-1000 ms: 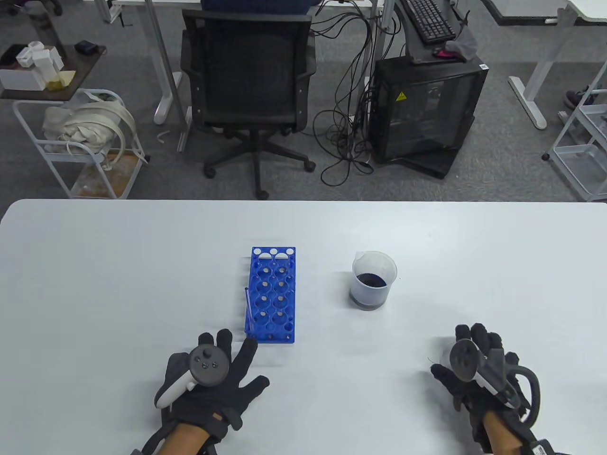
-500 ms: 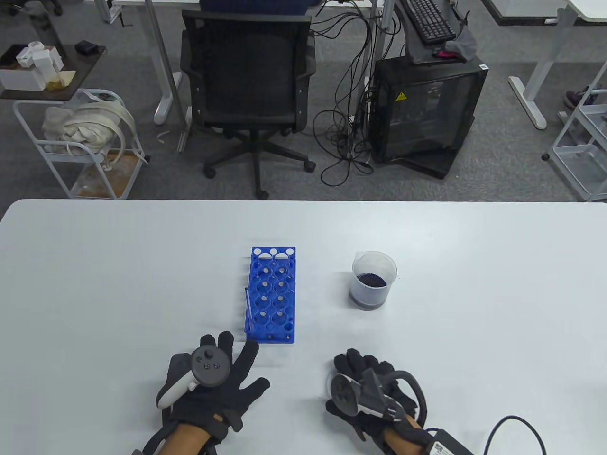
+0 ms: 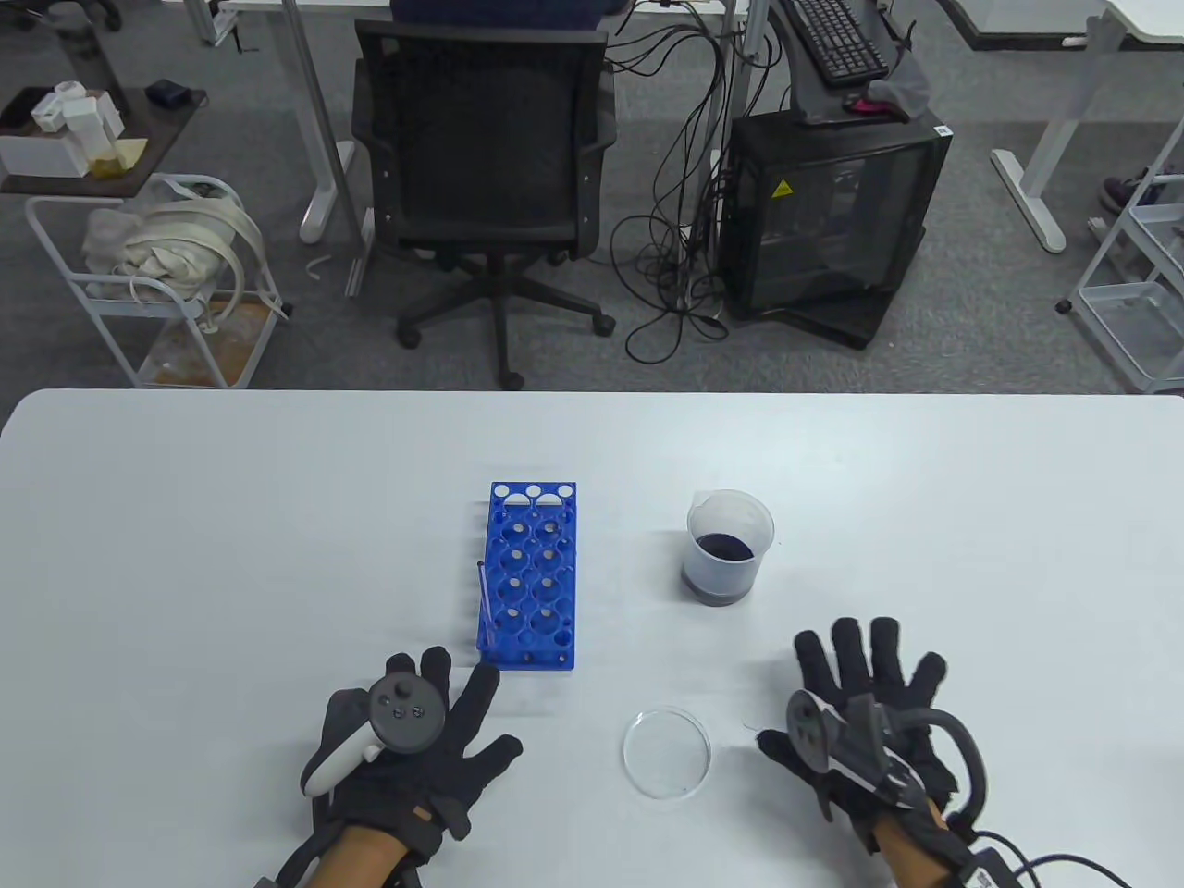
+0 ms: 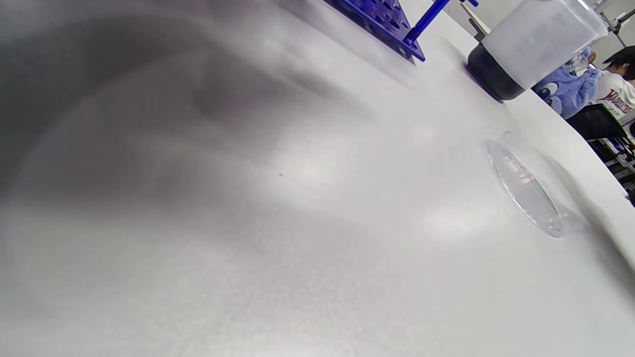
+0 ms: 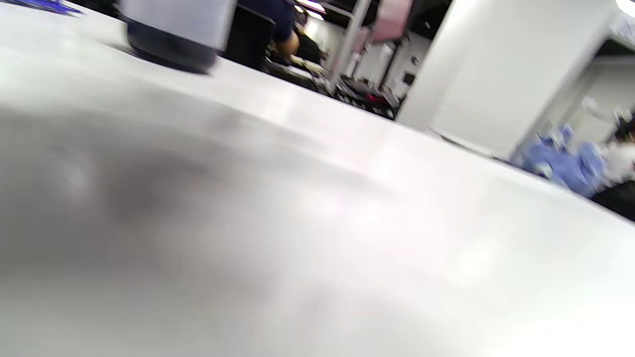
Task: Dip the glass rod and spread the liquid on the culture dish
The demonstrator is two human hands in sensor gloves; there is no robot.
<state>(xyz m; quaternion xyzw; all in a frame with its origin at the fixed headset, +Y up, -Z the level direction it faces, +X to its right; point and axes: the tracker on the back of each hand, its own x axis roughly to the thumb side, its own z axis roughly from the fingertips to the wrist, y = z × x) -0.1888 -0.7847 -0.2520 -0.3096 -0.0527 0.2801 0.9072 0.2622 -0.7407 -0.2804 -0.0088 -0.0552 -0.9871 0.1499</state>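
With both my hands (image 3: 407, 740) (image 3: 860, 712) spread flat and holding nothing, I should pinch the seemingly thin glass rod (image 3: 484, 601) high before lifting.

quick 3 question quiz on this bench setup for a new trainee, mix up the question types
1. True or false: the glass rod stands in the blue rack.
2. Which is nearest the culture dish: A the beaker, B the right hand, C the chair?
3. Fill in: the left hand holds ____.

Key: 1 true. 2 B. 3 nothing; it lies flat with fingers spread on the table.
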